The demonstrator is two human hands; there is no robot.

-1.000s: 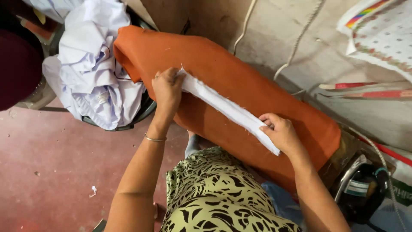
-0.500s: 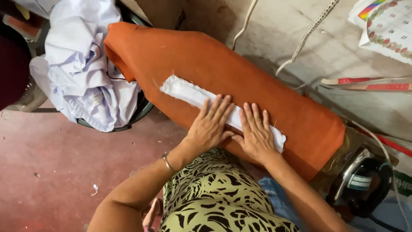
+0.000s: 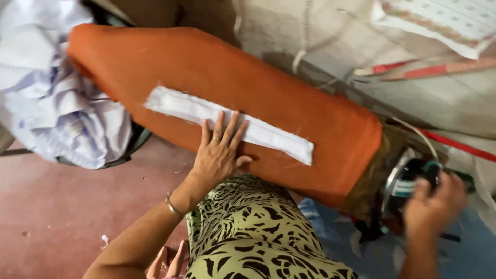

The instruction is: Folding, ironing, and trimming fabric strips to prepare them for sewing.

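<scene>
Since a moment ago my right hand (image 3: 431, 206) left the white cloth strip (image 3: 227, 123) for the iron (image 3: 408, 181) at 4 o'clock, fingers curled on it; left hand (image 3: 219, 152) presses spread flat; strip's limp, light; pinch its ends.

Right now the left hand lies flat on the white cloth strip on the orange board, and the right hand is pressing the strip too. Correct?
Not quite. In the head view the left hand does lie flat on the white cloth strip on the orange board, but the right hand is off the strip, at the iron by the board's end.
</scene>
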